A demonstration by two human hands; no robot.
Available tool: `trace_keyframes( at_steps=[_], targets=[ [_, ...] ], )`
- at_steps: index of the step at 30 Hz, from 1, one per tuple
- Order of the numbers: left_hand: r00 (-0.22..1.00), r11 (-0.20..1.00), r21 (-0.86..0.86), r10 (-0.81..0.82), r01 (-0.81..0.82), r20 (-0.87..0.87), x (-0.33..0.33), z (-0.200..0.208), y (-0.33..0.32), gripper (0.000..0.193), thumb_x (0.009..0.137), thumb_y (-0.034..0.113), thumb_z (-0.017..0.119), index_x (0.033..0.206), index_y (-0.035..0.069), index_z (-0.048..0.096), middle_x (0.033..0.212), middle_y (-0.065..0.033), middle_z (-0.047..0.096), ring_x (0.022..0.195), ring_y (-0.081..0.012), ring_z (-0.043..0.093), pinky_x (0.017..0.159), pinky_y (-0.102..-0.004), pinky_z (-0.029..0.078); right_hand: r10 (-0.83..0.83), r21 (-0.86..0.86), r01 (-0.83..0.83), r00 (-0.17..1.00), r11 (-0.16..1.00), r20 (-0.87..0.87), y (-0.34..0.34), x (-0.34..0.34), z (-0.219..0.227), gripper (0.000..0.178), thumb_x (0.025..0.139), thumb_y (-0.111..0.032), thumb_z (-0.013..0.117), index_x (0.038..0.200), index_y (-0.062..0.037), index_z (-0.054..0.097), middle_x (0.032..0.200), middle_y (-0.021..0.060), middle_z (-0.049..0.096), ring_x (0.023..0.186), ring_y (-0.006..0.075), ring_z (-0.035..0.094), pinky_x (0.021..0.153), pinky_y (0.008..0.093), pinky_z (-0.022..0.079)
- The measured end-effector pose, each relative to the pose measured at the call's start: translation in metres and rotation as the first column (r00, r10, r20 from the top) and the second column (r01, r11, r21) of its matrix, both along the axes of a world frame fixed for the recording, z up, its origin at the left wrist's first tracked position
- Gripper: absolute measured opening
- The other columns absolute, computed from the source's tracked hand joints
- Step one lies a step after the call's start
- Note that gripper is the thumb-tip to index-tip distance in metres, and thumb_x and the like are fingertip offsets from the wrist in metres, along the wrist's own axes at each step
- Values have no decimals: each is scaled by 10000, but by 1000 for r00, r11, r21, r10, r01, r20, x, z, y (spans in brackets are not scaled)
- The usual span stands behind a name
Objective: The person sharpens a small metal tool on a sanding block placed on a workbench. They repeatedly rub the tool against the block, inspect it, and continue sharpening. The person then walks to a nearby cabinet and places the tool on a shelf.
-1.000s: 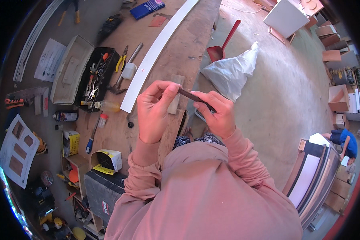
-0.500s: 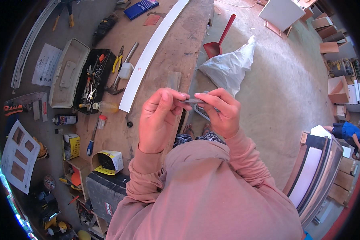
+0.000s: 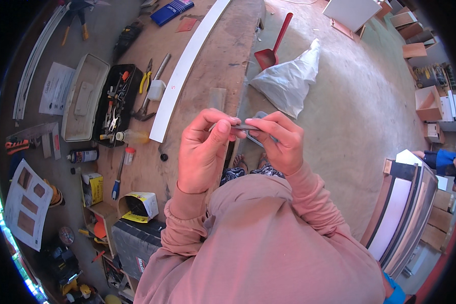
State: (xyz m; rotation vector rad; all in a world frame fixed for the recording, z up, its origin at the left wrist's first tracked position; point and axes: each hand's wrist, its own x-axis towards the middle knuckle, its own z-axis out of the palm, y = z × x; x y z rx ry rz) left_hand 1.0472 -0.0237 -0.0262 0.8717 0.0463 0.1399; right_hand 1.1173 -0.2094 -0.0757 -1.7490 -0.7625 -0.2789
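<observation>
Both hands meet in front of my chest over the edge of a wooden workbench (image 3: 207,76). My left hand (image 3: 202,152) pinches one end of a thin dark flat strip (image 3: 245,127) between thumb and forefinger. My right hand (image 3: 281,142) grips the other end, with a grey metal part showing under its fingers. The strip lies roughly level between the two hands. Pink sleeves cover both forearms.
A long white board (image 3: 187,66) lies along the bench. To its left sit an open black toolbox (image 3: 117,104) with its grey lid, pliers, a small bottle and a screwdriver. On the floor lie a white plastic bag (image 3: 289,81) and a red dustpan (image 3: 271,48). Panels lean at the right.
The strip was tilted, held up by the left hand; both hands have drawn together and it now lies level between them. The view has shifted slightly.
</observation>
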Motion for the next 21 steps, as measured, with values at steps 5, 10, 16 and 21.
trace_keyframes(
  at_steps=[5,10,16,21],
  targets=[
    [999,995,95,-3,-1,36,1,-1,0,130,1029,11,753,1151,-2,710,1098,-77,717,995,-152,712,908,-304,571,22,23,-21,999,1000,-40,-2,-4,-1,278,899,-27,837,1168,-96,841,863,81,707,731,214,694,632,333,529],
    [995,927,363,76,-92,58,0,4,4,168,964,-31,816,1112,-6,740,1031,-38,720,926,-90,655,838,-254,524,73,-11,-74,994,997,-83,-6,-10,0,285,919,-70,840,1203,-85,824,803,81,672,653,209,647,589,332,489],
    [951,816,506,307,-280,32,-5,5,-5,190,933,-31,848,1107,-11,774,981,-19,725,870,-66,607,778,-224,490,72,6,-71,993,997,-92,-2,-19,2,370,919,-89,849,1283,-73,785,789,91,649,633,220,612,588,341,483],
    [897,788,495,441,-366,-39,-1,-3,-14,227,929,-30,853,1138,-4,770,981,-24,729,887,-76,633,780,-225,510,57,-5,-58,993,998,-103,4,-27,1,402,938,-58,820,1335,-55,761,799,100,656,630,214,613,593,351,496]
  ],
)
